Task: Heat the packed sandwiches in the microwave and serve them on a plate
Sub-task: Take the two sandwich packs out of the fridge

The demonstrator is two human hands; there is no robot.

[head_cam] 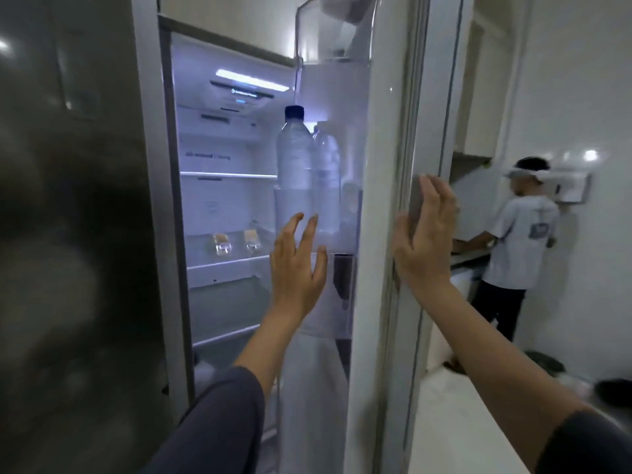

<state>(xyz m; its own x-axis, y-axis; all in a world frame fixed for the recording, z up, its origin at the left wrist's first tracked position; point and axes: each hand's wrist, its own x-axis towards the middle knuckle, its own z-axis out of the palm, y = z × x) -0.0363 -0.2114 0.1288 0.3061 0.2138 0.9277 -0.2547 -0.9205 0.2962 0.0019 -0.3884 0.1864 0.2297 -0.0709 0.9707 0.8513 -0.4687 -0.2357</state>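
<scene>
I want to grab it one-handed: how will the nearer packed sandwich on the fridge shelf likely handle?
The nearer packed sandwich looks small and probably light. Its clear wrap seems thin, so it may crumple and feel slick. It lies alone on the glass shelf, so the open left hand should lift it easily.

2 bare hands [297,265], dark grey sleeves [219,422] (pushed up the forearms).

Two water bottles [297,165] are seen upright in the open fridge door [383,200], with another person [519,241] standing beyond.
</scene>
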